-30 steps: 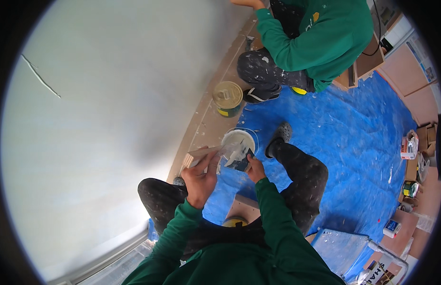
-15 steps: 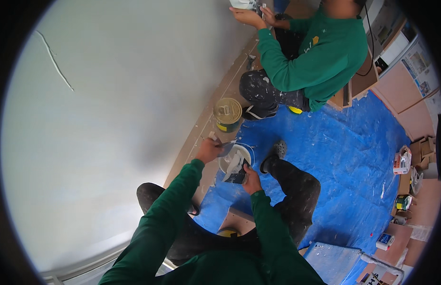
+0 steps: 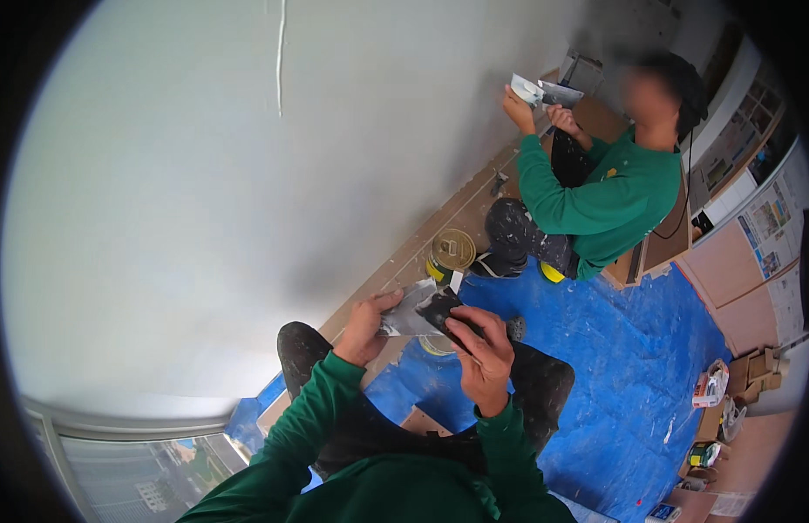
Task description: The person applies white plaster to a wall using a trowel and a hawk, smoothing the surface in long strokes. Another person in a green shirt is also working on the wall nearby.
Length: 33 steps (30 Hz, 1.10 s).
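Two flat filling tools meet in front of my knees. My left hand (image 3: 363, 329) is closed on a wide grey metal putty knife (image 3: 403, 315), its thumb along the top. Closed fingers of my right hand (image 3: 485, 356) grip a dark spreader blade (image 3: 439, 305) with whitish smears, which overlaps the metal blade's right side. Whether the two blades touch I cannot tell. Below them the bucket (image 3: 436, 346) shows only in part, hidden by my hands and the tools.
The pale wall (image 3: 186, 218) with a white filler line (image 3: 281, 61) rises at left. Past my hands stands a lidded tin (image 3: 454, 248). A crouching co-worker (image 3: 605, 205) holds two filler-smeared blades. Blue sheeting (image 3: 605, 375) covers the floor; boxes (image 3: 758, 375) line the right side.
Both hands have risen from over the bucket toward me, bringing the two blades together. The view has shifted, so the wall line and co-worker appear farther right. The co-worker's second blade now shows.
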Each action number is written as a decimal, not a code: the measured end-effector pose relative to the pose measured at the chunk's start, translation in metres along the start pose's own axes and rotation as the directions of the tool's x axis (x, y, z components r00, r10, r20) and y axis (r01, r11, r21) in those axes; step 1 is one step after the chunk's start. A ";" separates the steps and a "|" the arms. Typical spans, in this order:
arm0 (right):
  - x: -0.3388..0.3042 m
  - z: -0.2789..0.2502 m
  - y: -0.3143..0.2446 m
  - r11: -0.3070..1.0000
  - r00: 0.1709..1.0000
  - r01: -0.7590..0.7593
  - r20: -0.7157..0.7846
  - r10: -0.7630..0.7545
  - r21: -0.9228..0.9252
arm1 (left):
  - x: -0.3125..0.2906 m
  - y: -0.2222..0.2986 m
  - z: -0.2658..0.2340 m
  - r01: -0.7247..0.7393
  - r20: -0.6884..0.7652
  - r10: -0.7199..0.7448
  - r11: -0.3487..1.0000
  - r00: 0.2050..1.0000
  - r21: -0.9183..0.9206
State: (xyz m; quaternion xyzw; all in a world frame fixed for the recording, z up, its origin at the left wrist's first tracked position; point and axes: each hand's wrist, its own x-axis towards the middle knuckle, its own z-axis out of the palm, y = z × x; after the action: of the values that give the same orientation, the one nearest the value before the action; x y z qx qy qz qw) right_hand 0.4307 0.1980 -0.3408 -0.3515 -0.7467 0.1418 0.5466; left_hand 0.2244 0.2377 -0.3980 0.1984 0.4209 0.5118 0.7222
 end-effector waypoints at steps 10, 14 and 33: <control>0.003 0.036 -0.082 0.988 0.994 0.032 0.112 -0.015 -0.149 | -0.086 0.014 0.006 -0.118 -0.083 0.091 0.897 0.992 -0.425; 0.009 0.030 -0.094 0.956 0.986 0.083 0.159 -0.039 -0.281 | -0.106 0.025 0.012 -0.220 -0.087 0.203 0.866 0.975 -0.449; 0.022 0.029 -0.136 0.723 0.882 -0.356 -0.042 0.470 0.592 | -0.139 0.047 0.016 -0.231 -0.030 0.263 0.780 0.964 -0.582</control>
State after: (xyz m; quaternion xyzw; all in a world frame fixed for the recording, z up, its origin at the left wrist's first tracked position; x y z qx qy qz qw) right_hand 0.3502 0.1217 -0.2545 -0.3423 -0.5165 0.4421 0.6485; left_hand 0.1936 0.1323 -0.2991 0.0358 0.1957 0.7003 0.6855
